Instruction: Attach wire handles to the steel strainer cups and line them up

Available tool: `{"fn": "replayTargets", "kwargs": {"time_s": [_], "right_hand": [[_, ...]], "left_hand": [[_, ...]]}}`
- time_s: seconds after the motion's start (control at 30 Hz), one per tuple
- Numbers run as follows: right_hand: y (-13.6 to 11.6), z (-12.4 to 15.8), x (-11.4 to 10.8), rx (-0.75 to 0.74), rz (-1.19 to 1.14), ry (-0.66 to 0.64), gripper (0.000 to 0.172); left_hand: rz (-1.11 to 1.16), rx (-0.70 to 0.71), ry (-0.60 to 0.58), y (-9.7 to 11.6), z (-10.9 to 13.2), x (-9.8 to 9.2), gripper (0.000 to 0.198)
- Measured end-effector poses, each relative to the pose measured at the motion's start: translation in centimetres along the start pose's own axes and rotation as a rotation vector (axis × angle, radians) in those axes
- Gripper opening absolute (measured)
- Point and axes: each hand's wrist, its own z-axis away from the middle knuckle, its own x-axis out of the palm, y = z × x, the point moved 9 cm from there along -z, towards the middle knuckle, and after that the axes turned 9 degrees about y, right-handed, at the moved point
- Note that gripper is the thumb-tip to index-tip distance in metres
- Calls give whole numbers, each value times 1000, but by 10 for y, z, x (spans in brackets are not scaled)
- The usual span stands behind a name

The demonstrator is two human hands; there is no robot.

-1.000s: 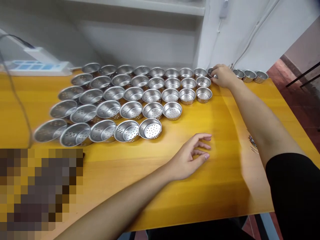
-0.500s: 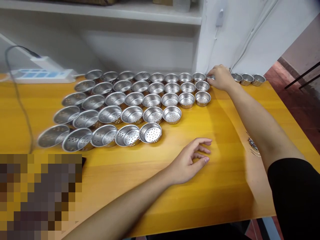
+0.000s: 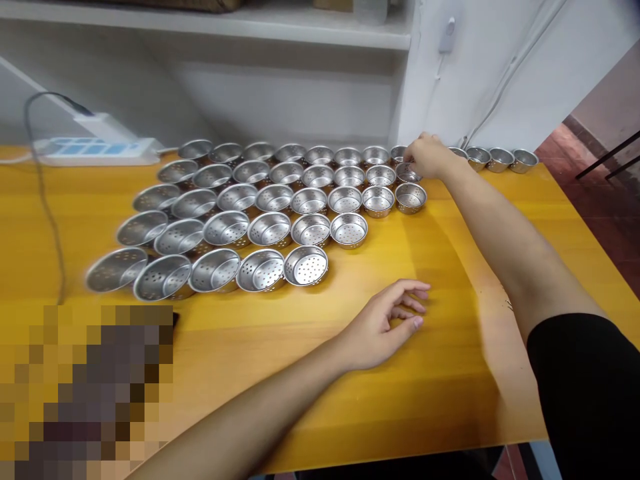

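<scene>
Several rows of small round metal cups with perforated bottoms [image 3: 306, 267] stand on the wooden table, mouths up. My right hand [image 3: 427, 155] reaches to the far end of the two back rows. Its fingers are bent together and point down beside the last back-row cup [image 3: 399, 155] and over the second-row cup [image 3: 409, 173]. Whatever lies under the fingertips is hidden. My left hand [image 3: 387, 323] hovers or rests near the table's middle, fingers loosely spread, holding nothing. The nearest cups lie to its left.
More metal cups [image 3: 500, 160] continue the back row along the wall. A white power strip [image 3: 100, 151] with a dark cable [image 3: 45, 200] is at the back left. Thin wire pieces [image 3: 509, 305] show beside my right forearm. A shelf [image 3: 300, 30] overhangs the back; a blurred patch covers the lower left.
My right hand has moved left along the back row, covering the row's end and uncovering another cup to its right. My left hand keeps its pose. The view has shifted slightly.
</scene>
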Motion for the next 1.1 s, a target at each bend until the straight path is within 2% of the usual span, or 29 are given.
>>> {"fn": "replayTargets", "kwargs": {"time_s": [0.17,0.37,0.5,0.67,0.77,0.9,1.0,1.1], "right_hand": [[-5,6,-1,-37,4,28,36],[-16,24,-10,-39,22,-14,28],[-28,49,-24,-49,30,-43,26],[-40,96,-43,-19,38,-90,23],[-53,130,-54,-26,51,-105,26],[-82,184,-70,-36,-74,-142,24],[-117,226,-79,-112,-186,-198,24],[-152,261,-86,-194,-291,-222,25]], "left_hand": [[-6,13,-8,1,0,1,41],[-12,19,-5,1,-1,0,39],[-27,46,17,0,-2,-2,38],[-170,199,141,11,-1,-9,38],[-401,309,226,21,1,-12,55],[-698,398,291,31,1,-15,75],[-784,380,295,31,-1,-18,94],[-747,365,276,31,-4,-19,118]]}}
